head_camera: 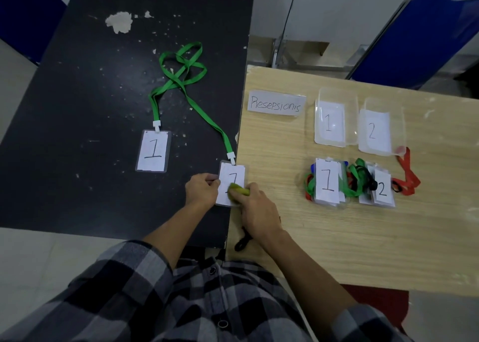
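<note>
While fingers of the left hand (202, 191) pinched the left edge of the clear plastic badge holder marked 1 (231, 179) at the black tabletop's (103, 95) right edge, the right hand (255, 206) clamped a yellow-green cloth (239, 191) onto it. Short strokes under a steady pinch looked best.

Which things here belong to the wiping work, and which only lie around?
In use: left hand, right hand, yellow-green cloth, wiped badge.
Lying about: other badge, Resepsionis label, clear box 1, clear box 2, badge stack 1, badge stack 2, blue chair.
</note>
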Motion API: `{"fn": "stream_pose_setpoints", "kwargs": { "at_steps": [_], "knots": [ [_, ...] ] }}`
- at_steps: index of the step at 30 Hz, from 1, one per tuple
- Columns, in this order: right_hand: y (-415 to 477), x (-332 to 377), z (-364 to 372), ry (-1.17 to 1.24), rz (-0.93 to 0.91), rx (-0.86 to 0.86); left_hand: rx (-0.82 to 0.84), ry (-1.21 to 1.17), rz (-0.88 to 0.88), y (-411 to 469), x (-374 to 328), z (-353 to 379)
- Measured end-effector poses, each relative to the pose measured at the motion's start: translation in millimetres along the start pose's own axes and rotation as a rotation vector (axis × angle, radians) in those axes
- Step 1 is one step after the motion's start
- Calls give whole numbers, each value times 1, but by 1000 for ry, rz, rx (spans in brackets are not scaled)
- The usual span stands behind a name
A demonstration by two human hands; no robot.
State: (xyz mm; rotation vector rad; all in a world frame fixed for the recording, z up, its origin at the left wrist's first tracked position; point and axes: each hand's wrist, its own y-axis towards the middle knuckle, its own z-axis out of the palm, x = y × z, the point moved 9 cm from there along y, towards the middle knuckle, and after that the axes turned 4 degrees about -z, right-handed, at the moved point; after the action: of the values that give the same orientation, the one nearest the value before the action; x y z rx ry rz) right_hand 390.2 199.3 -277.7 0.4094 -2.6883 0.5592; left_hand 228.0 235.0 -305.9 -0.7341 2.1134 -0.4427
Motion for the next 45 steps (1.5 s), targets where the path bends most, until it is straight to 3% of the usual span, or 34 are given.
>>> {"fn": "stream_pose_setpoints", "kwargs": {
  "at_steps": [4,9,17,26,32,38,45],
  "knots": [
    [-6,13,8,-92,-164,85,5,0,5,0,1,1],
    [6,-19,-9,-92,36,14,2,-19,0,2,3,2],
    [-14,-12,-1,-111,-169,100,5,-11,31,3,5,4],
    [52,-32,-36,-75,42,-41,65,-159,-44,12,21,9],
    [18,0,-2,-126,-147,76,103,-182,-47,14,24,11],
    [49,1,-23,-135,-43,33,141,-225,-71,13,25,12],
    [68,-1,-29,-132,-90,74,170,-265,-100,10,22,12]
  ]
}}
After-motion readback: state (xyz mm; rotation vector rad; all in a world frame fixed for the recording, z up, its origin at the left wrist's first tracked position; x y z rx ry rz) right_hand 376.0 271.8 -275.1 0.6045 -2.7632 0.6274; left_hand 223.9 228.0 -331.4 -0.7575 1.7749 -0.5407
